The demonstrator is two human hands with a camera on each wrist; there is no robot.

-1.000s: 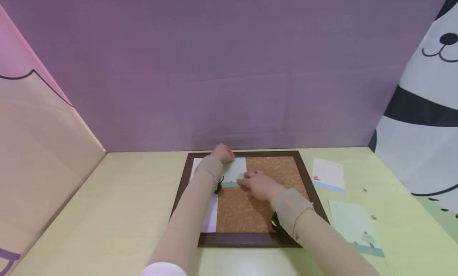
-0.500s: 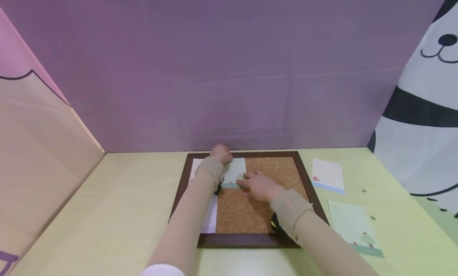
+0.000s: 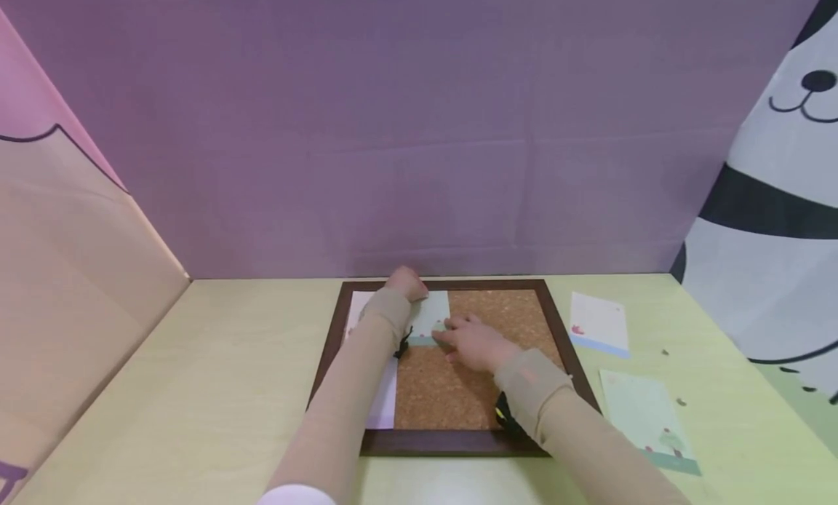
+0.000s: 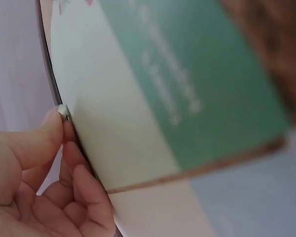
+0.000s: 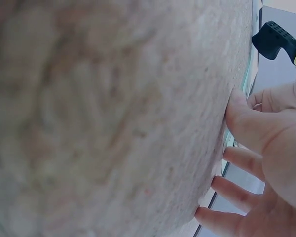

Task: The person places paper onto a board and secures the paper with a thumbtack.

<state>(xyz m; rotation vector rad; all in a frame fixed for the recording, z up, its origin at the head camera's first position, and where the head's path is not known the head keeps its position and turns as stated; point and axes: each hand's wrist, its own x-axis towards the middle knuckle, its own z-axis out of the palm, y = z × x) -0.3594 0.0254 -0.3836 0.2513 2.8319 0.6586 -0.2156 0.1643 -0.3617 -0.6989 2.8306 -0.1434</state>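
Note:
The left hand (image 3: 407, 283) is at the far edge of a pale green note sheet (image 3: 427, 317) lying on a brown-framed cork board (image 3: 452, 396). In the left wrist view its thumb and index finger pinch a small whitish push pin (image 4: 63, 110) against that edge, other fingers curled below. The pin's point is hidden. With fingers spread, the right hand (image 3: 478, 341) presses the sheet's near right corner and the bare cork beside it. The right wrist view shows its fingertips (image 5: 203, 213) touching the cork. A lilac-edged sheet (image 3: 382, 403) lies along the board's left side, partly under the left forearm.
Right of the board, a blue-edged white sheet (image 3: 599, 323) and another green sheet (image 3: 651, 421) lie on the pale table (image 3: 242, 359). Two small dark bits (image 3: 681, 402) lie near them. A purple cloth backdrop (image 3: 419, 141) rises behind the board.
Both hands stay in the same places on the sheet and board. The head view has shifted very slightly.

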